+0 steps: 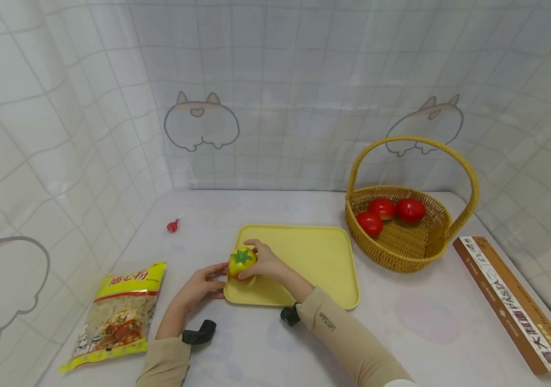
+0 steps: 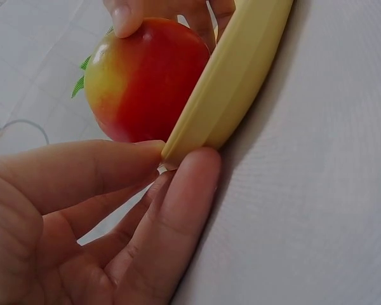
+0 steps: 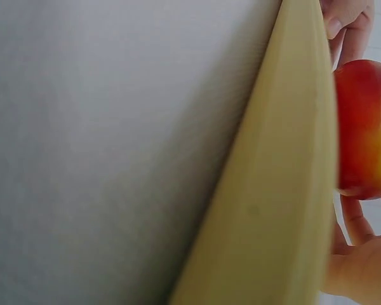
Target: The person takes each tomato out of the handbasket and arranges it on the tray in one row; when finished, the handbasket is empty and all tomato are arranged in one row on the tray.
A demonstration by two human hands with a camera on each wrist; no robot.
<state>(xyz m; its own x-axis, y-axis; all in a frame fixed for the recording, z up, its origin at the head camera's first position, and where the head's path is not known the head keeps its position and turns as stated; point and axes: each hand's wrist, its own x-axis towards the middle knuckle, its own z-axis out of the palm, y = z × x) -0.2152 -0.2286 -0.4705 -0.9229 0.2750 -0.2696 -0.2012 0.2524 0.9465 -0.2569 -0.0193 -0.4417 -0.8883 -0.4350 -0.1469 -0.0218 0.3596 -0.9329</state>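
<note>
A toy tomato, red and yellow with green leaves on top, sits at the left end of a yellow tray. My right hand grips it, with thumb and fingers around its sides. In the left wrist view the tomato shows its red side just inside the tray's rim. At the tray's left edge, my left hand pinches that rim between thumb and fingers. The right wrist view has the tray wall in front, partly hiding the tomato and both hands.
A wicker basket with a tall handle holds several round red pieces at the right. Beside it lies a long brown pasta box. On the left are a yellow-topped bag of pasta and a red lollipop.
</note>
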